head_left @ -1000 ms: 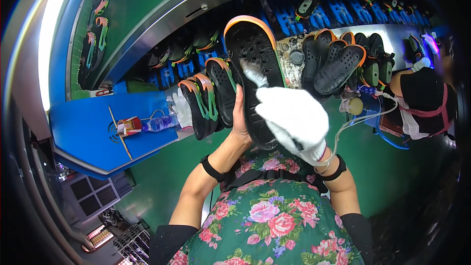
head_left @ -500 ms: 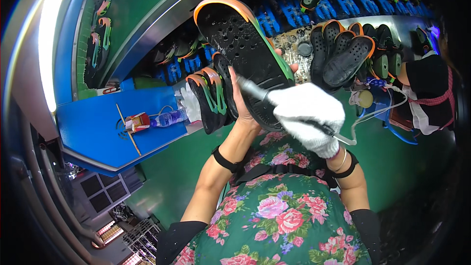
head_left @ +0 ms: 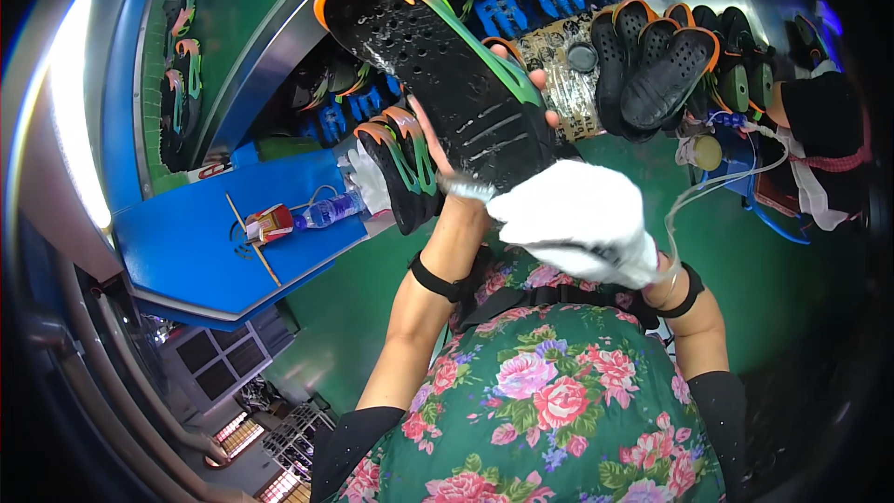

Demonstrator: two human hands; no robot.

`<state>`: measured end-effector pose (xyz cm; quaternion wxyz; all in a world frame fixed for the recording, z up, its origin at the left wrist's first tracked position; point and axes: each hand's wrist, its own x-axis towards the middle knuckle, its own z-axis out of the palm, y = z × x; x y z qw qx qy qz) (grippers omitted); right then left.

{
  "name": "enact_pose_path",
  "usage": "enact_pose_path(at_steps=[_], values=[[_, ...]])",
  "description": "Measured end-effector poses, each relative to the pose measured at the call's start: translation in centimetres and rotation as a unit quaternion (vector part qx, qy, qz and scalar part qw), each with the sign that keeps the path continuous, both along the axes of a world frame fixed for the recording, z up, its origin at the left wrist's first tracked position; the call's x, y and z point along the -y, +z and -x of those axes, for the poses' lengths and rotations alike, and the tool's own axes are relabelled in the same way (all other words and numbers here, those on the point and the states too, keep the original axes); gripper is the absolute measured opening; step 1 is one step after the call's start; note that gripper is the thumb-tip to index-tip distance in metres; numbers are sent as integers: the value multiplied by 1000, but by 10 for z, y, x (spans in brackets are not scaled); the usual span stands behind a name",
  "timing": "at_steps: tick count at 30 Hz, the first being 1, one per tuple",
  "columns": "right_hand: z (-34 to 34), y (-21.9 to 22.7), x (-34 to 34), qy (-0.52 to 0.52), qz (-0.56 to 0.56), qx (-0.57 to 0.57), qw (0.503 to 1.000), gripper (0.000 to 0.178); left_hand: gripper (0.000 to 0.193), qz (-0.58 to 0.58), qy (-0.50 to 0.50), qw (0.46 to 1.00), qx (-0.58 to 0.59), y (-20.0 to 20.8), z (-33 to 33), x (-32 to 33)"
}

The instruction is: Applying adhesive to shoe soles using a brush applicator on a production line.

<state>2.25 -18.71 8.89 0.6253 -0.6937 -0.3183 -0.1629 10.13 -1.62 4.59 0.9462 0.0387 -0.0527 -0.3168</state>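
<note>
A black, perforated shoe sole (head_left: pixel 456 84) with an orange and green rim is raised tilted in front of me, its toe end to the upper left. My bare left hand (head_left: pixel 431 140) grips it from beneath, thumb along one edge and fingertips round the other. Wet-looking streaks show on the black surface. In a white glove, my right hand (head_left: pixel 577 224) is closed around a brush (head_left: pixel 472 188). Its pale, blurred bristles are at the sole's near end; whether they touch is unclear. A thin clear tube (head_left: pixel 672 214) runs from near the right hand to the right.
Left, a blue table (head_left: pixel 186 242) bears a bottle (head_left: pixel 328 210), a red box (head_left: pixel 270 224) and a stick. Beyond my hands, black perforated soles (head_left: pixel 666 79) are grouped beside a tape-covered surface (head_left: pixel 570 84). A worker's dark sleeve (head_left: pixel 819 116) and a yellowish cup (head_left: pixel 707 155) are at right.
The brush has moved from the sole's middle toward its near end. The sole has shifted up and left, tilting further left. My right hand has dropped slightly nearer to me.
</note>
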Motion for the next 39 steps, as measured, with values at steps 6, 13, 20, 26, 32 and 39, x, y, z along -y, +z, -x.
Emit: enact_pose_path(at_steps=[6,13,20,26,32,39], values=[[-1,-13,6,-56,35,-10,998,26,99,-48,49,997,-22,3,7,0],[-5,-20,9,27,-37,-64,997,24,101,-49,0,999,-8,-3,3,-20],[4,-8,7,97,8,-88,991,20,107,-97,-58,994,-11,-5,-6,-33],[-2,-9,3,20,123,14,992,28,93,-122,-154,980,-29,0,-13,-42],[5,-7,-8,105,46,-35,993,27,89,-203,-179,962,-41,-1,-22,-52],[-3,-9,-7,74,11,-148,986,19,85,-222,-180,958,-22,-13,-30,-55]])
